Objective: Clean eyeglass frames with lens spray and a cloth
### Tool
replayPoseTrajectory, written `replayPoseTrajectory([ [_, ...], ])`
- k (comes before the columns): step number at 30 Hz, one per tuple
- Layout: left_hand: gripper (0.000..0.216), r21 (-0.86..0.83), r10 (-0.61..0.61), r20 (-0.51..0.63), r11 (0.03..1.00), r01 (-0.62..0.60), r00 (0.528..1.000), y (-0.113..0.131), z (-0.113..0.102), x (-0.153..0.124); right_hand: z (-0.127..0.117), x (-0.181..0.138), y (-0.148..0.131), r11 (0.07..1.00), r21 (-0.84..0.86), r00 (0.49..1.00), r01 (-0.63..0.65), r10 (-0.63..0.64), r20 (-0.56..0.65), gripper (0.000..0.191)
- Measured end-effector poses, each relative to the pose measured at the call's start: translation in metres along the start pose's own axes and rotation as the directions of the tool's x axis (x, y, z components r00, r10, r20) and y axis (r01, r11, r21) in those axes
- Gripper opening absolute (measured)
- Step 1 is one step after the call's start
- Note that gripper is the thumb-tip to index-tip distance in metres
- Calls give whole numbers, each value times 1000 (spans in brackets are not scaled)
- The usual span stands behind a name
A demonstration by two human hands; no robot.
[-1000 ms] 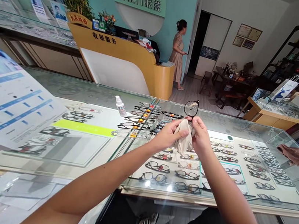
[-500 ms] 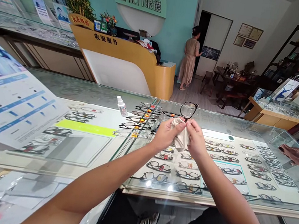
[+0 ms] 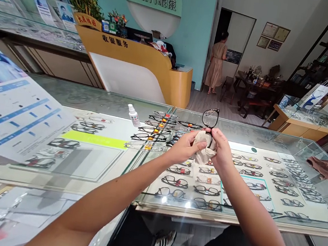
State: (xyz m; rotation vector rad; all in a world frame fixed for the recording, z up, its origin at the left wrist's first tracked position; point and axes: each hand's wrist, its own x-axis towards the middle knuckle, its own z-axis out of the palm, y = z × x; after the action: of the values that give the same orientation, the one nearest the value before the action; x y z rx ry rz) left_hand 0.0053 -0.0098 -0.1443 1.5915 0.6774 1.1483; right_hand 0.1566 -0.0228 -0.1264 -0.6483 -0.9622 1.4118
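Black round-rimmed plastic eyeglasses held upright in the air, above the far edge of the long glass display counter, with rows of spectacle frames laid out under its top. Lying on that counter at the left, a large white printed sheet with blue bars. Over the counter's middle, left hand and right hand close together, both curled shut: left fingers pinching the crumpled beige cleaning cloth, right fingers gripping the eyeglasses' lower part against it. Standing well left of the hands, a small white spray bottle.
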Motion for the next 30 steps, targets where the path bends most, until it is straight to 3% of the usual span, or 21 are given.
replayPoseTrajectory([
  [9,62,82,132,-301,990,-112,944,3,10,-4,12,-10,7,998,65,1000,-8,6,24,47],
  [12,66,50,102,-275,995,-91,956,5,7,-3,11,-9,4,1000,17,999,-11,11,34,45],
  [17,71,-83,2,-110,997,-12,994,3,-5,4,2,-3,-6,998,-55,999,13,-12,30,50],
  [20,76,-173,-63,-144,984,38,988,1,-13,10,-7,2,-17,987,-152,997,55,-46,62,48],
  [25,77,-362,-146,-192,929,68,971,0,-24,19,-22,9,-30,895,-401,958,195,-85,275,41],
  [30,80,-407,-159,-211,911,61,964,1,-27,21,-23,9,-24,854,-494,955,164,-12,296,42],
])
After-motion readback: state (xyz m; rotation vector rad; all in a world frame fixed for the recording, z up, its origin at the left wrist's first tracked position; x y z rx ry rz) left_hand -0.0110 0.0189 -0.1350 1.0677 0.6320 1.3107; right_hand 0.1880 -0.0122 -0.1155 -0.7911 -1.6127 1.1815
